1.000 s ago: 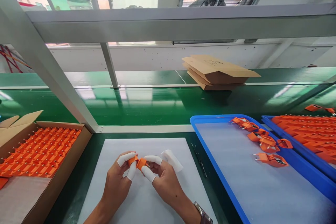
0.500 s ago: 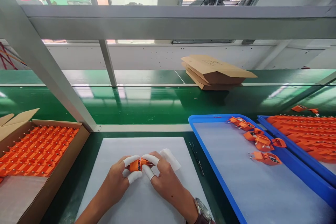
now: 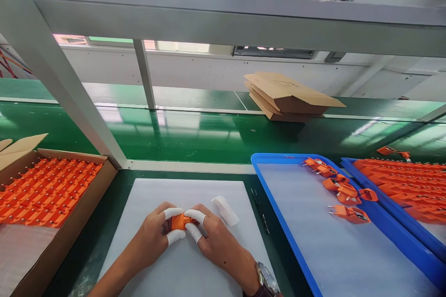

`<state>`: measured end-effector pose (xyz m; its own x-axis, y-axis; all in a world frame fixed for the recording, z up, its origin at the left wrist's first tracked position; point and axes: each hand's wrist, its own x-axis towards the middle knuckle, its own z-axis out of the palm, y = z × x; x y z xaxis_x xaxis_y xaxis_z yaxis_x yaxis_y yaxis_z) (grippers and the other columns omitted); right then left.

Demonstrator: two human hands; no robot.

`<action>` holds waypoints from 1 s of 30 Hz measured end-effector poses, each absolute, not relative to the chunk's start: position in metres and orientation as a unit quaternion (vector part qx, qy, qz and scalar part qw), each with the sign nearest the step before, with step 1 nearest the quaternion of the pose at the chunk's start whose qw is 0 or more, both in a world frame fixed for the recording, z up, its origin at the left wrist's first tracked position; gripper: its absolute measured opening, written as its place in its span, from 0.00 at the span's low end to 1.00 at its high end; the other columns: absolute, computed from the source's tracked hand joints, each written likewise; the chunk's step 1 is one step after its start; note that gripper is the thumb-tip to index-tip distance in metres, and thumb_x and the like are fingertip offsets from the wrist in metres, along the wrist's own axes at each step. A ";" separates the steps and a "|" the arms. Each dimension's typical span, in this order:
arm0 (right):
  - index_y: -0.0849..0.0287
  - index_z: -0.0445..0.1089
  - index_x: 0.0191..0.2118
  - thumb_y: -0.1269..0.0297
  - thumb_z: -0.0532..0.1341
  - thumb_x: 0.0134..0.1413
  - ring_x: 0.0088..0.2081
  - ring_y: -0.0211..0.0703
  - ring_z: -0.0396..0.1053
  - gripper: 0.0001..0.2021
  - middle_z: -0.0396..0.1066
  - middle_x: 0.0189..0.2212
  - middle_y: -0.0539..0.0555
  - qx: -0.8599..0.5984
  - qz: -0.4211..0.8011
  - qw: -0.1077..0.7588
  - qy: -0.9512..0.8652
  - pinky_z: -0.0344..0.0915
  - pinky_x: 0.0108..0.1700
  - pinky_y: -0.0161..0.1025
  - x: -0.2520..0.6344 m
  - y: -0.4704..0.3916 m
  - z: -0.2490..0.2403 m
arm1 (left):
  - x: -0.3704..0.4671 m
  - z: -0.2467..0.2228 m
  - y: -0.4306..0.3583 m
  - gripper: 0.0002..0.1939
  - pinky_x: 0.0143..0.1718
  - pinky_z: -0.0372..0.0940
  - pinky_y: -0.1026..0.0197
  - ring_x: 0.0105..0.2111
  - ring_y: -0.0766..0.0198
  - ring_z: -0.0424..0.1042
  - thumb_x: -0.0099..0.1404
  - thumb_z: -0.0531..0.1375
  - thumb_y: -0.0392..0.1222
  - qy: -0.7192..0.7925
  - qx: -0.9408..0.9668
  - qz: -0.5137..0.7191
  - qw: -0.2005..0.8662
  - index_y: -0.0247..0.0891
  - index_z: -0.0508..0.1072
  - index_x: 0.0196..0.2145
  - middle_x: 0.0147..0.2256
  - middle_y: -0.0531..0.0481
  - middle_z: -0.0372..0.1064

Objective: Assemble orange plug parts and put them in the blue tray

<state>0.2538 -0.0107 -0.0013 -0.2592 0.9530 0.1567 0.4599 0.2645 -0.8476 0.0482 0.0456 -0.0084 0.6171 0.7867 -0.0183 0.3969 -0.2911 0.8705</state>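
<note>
Piece (image 3: 179, 222), orange, is sitting toward seven o'clock, over white sheet (image 3: 188, 274). Left hand (image 3: 154, 233) is pinching its nine-o'clock side, right hand (image 3: 218, 235) its three-o'clock side. Likely light, stiff, slightly slippery; opposite edges are probably offering the surest hold.

"What's lost to you?"
"Fingers (image 3: 174, 213) hide both ends of the orange piece (image 3: 179, 222) from me. My view's bottom edge crops the nearer tray (image 3: 390, 228), its left edge the open box (image 3: 83, 209)."
"And the print (image 3: 285, 82) on the cardboard stack (image 3: 296, 102)?"
"Too small for me."
</note>
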 end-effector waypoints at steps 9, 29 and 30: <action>0.50 0.69 0.52 0.74 0.56 0.65 0.44 0.47 0.71 0.15 0.72 0.46 0.54 -0.497 0.334 0.342 -0.724 0.72 0.48 0.46 0.255 -0.010 -0.007 | 0.045 -0.018 0.051 0.16 0.34 0.67 0.61 0.32 0.63 0.67 0.67 0.64 0.45 0.377 0.773 0.209 0.465 0.50 0.74 0.52 0.40 0.50 0.70; 0.52 0.70 0.49 0.74 0.56 0.65 0.40 0.42 0.70 0.12 0.71 0.42 0.52 -0.503 0.365 0.366 -0.693 0.70 0.43 0.40 0.253 -0.004 -0.013 | 0.049 -0.031 0.050 0.17 0.33 0.65 0.61 0.32 0.64 0.64 0.70 0.61 0.40 0.353 0.803 0.228 0.423 0.50 0.69 0.55 0.38 0.51 0.64; 0.52 0.70 0.48 0.73 0.57 0.65 0.39 0.42 0.70 0.12 0.71 0.42 0.52 -0.509 0.359 0.365 -0.692 0.70 0.43 0.39 0.251 -0.005 -0.013 | 0.050 -0.030 0.049 0.18 0.34 0.65 0.61 0.33 0.63 0.65 0.70 0.61 0.40 0.349 0.804 0.229 0.424 0.50 0.68 0.56 0.40 0.50 0.64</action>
